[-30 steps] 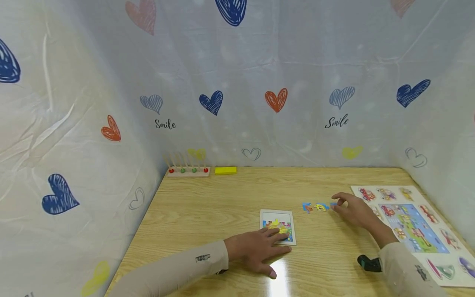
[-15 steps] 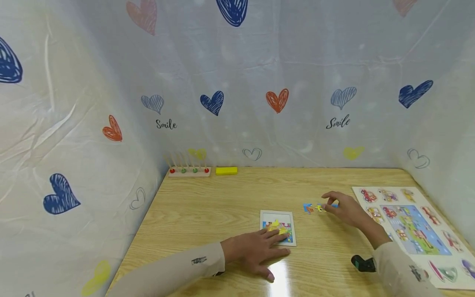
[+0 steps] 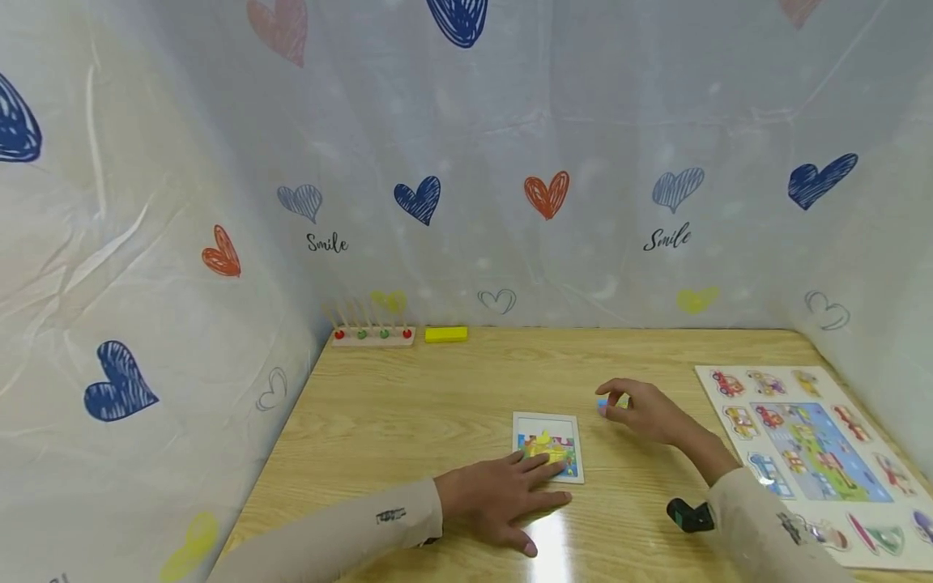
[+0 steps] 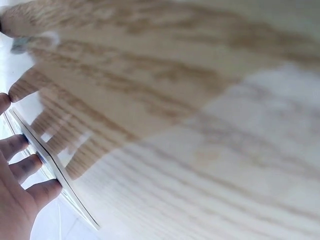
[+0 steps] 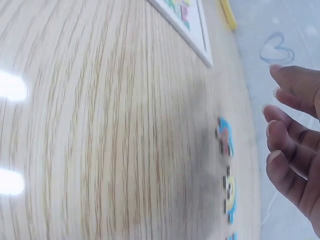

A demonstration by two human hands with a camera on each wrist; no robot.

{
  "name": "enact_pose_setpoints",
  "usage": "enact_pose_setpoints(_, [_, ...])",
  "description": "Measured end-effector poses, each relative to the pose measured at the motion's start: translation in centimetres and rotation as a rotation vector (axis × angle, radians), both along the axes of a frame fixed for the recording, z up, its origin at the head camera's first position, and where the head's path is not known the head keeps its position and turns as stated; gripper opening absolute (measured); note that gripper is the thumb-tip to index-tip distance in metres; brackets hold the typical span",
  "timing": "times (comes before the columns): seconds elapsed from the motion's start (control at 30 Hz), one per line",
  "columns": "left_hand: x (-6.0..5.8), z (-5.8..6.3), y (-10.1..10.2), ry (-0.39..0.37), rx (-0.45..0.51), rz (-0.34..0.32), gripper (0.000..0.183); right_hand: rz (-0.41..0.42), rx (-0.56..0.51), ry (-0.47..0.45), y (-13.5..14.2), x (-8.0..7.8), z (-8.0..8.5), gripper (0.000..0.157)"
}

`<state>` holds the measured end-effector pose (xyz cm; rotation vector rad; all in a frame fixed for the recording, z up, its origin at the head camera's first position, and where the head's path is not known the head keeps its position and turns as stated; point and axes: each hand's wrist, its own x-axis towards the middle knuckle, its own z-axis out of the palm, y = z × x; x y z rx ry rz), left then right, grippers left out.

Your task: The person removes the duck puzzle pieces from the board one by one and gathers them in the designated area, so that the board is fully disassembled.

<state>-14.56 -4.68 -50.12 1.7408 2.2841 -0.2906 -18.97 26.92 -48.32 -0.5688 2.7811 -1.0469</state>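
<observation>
My left hand lies with spread fingers on a small white-framed jigsaw puzzle. Colourful pieces fill its lower part, and the upper part shows a white backing. In the left wrist view, fingertips press near the edge of the puzzle board. My right hand hovers above loose puzzle pieces to the right of the frame, partly hiding them. The right wrist view shows its loosely bent fingers apart from a blue-and-red puzzle piece, a yellow-and-blue piece and a third at the bottom edge.
A large vehicle picture board lies at the table's right side. Along the back left stand a pegged wooden bead rack and a yellow block. Heart-printed sheeting walls the table.
My right hand has moved left across the loose pieces, from the rightmost toward the leftmost, holding none. My left hand stays on the puzzle with almost no movement.
</observation>
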Motion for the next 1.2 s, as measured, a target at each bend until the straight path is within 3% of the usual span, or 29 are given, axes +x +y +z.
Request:
enact_pose_setpoints(0.27, [0.0,0.1,0.0,0.0,-0.013,0.001,0.08,0.158,-0.009,-0.024,-3.4,-0.3,-0.3,0.033])
enact_pose_setpoints(0.53, [-0.1,0.0,0.0,-0.01,-0.017,-0.001,0.079,0.252,-0.012,-0.019,-5.6,-1.0,-1.1,0.026])
enact_pose_setpoints(0.87, [-0.2,-0.2,0.0,-0.046,-0.027,0.011,0.079,0.306,0.049,-0.049,-7.5,-1.3,-2.0,0.024])
enact_pose_setpoints(1.2, [-0.1,-0.1,-0.1,-0.043,-0.003,0.003,0.079,0.339,0.129,-0.047,-8.7,-1.6,-1.9,0.028])
